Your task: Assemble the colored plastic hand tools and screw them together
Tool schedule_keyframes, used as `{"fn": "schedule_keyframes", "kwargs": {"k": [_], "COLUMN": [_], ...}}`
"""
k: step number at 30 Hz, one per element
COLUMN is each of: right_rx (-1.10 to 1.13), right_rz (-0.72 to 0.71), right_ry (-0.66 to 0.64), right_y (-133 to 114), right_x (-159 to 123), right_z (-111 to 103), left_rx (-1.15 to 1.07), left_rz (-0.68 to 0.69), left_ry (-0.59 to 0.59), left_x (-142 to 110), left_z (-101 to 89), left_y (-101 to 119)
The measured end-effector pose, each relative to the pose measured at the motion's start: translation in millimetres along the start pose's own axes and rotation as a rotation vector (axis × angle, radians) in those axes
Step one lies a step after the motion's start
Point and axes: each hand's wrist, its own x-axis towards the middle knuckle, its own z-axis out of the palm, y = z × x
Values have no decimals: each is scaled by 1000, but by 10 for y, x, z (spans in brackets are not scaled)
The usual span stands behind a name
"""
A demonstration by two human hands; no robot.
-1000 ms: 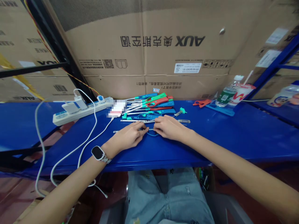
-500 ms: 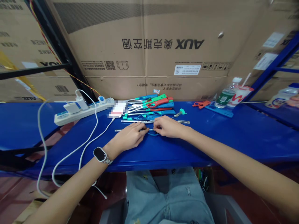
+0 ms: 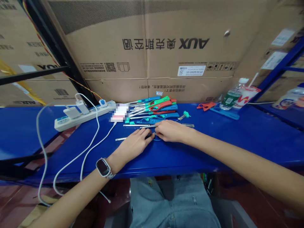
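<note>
My left hand [image 3: 136, 143] is closed over a lighter with a thin metal tube [image 3: 120, 139], which pokes out to the left from under the fingers. My right hand [image 3: 169, 130] is pinched right beside the left fingertips. What it grips is too small and covered to make out. A thin blue wire [image 3: 156, 139] curves out below the two hands' fingertips. Just beyond the hands lies a pile of long-nosed lighters [image 3: 163, 104] in green, red and blue, their metal tubes pointing left. Another metal tube [image 3: 133, 125] lies in front of that pile.
A white power strip [image 3: 83, 117] with plugs and looping cables lies on the left of the blue table [image 3: 213, 142]. At the right stand a bottle [image 3: 229, 98] and a cup [image 3: 247, 96], near red [image 3: 206, 106] and blue [image 3: 225, 114] plastic pieces. Cardboard boxes [image 3: 154, 19] rise behind.
The left end of the metal tube has dropped toward me, so it tilts more. My left hand has shifted slightly nearer with it. Both hands remain close together; the view has moved a little.
</note>
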Motion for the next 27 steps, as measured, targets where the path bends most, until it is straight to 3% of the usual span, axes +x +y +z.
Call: {"fn": "schedule_keyframes", "kwargs": {"k": [7, 16, 23, 27], "right_rx": [-36, 101, 213, 287], "right_rz": [53, 11, 12, -4], "right_ry": [28, 318, 285, 372], "right_y": [12, 134, 213, 267], "right_x": [53, -287, -443, -479], "right_z": [50, 409, 424, 446], "left_rx": [10, -436, -386, -339], "left_rz": [-74, -52, -65, -72], "left_ry": [-52, 79, 40, 28], "left_x": [94, 14, 15, 7], "left_z": [-54, 40, 19, 11], "left_y": [-15, -209, -159, -126]}}
